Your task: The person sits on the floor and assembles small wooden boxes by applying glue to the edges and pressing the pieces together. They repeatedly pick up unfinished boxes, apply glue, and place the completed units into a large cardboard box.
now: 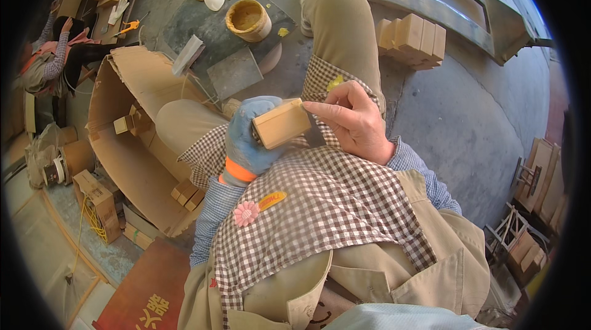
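Looks like smooth, matt wood on the pale block (281, 128). Shows soft, dull cloth on the gloved left hand (244, 136) and matt woven cloth on the checked apron (335, 201). Reads as matt cardboard, ragged-edged, on the open carton (148, 74). Shines dully as scuffed metal on the pallet fork (425, 4). Looks like smooth plastic on the white scoop (213, 1).

Gloved left hand (251, 136) curled in a grip, bare right hand (360, 124) nearby, index finger (326, 112) extended leftward.
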A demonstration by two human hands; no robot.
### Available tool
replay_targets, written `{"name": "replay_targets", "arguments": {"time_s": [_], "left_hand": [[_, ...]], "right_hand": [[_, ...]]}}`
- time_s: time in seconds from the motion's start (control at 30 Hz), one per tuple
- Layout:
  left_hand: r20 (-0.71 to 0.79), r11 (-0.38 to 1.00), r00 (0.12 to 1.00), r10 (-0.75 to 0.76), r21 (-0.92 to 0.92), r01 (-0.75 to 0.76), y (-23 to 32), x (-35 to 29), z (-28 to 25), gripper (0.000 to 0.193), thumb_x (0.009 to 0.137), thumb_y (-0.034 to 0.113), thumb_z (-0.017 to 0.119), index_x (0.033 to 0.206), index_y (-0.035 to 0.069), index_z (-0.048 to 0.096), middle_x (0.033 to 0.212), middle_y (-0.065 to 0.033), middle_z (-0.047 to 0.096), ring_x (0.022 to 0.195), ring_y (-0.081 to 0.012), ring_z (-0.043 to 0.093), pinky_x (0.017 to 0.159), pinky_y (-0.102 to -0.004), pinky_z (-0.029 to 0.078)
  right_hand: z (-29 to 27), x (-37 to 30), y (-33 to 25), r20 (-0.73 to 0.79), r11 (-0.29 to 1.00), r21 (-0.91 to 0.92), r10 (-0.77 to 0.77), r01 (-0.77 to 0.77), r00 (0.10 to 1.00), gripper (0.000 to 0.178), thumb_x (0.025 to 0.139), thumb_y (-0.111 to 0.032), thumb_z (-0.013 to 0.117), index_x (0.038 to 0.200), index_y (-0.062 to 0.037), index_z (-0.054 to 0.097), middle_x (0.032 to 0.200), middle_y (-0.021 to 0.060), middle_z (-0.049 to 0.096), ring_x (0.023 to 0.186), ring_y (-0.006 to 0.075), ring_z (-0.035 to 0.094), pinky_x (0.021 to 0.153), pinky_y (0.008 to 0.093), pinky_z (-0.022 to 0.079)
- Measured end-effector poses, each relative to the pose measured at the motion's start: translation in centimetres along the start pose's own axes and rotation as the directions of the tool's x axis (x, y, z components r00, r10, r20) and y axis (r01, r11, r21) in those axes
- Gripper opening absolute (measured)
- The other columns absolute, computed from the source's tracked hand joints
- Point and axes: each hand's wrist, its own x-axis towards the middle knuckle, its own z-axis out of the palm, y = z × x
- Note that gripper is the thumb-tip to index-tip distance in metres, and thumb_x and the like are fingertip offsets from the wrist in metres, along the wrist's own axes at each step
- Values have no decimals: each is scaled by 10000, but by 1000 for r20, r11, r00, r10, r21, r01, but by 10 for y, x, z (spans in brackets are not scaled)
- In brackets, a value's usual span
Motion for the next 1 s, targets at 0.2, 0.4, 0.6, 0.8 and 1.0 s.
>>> {"name": "replay_targets", "arguments": {"time_s": [0.2, 0.4, 0.6, 0.8, 1.0], "left_hand": [[-7, 999, 1000, 12, 46, -12, 2, 0, -2, 587, 664, 42, 876, 1141, 74, 536, 1184, -128, 634, 1068, -245, 628, 925, -361, 508], [-6, 999, 1000, 19, 40, -19, -1, -1, -1, 591, 667, 44, 878, 1147, 76, 536, 1180, -124, 634, 1066, -244, 627, 929, -362, 507], [-9, 999, 1000, 25, 46, -25, -1, -1, -2, 594, 663, 37, 880, 1146, 75, 537, 1175, -119, 636, 1060, -244, 628, 928, -362, 506], [-37, 996, 999, 40, 83, -37, -1, 0, -1, 553, 676, 38, 871, 1118, 76, 540, 1146, -114, 647, 1053, -244, 629, 923, -361, 506], [-69, 997, 997, 30, 77, -25, -1, -2, 0, 541, 683, 41, 866, 1112, 78, 541, 1148, -114, 646, 1049, -243, 633, 921, -357, 508]], "right_hand": [[4, 1, 0, -1, 996, 82, 26, -26, 1000, 363, 813, 7, 736, 1145, -137, 755, 913, 55, 531, 808, 200, 566, 684, 317, 503], [8, 2, 1, 38, 991, 116, 57, -61, 998, 368, 822, 14, 736, 1157, -138, 754, 923, 40, 523, 836, 182, 549, 701, 301, 495], [9, 3, 0, 74, 990, 118, 71, -79, 995, 357, 827, 22, 728, 1143, -141, 759, 931, 36, 522, 837, 179, 549, 721, 293, 503], [8, 2, 0, 17, 988, 125, 85, -86, 996, 354, 827, 33, 718, 1134, -139, 762, 935, 38, 526, 835, 179, 546, 708, 291, 493], [11, 1, 1, -19, 989, 123, 89, -86, 996, 403, 810, 59, 720, 1147, -159, 755, 944, 49, 528, 820, 181, 565, 695, 294, 516]]}}
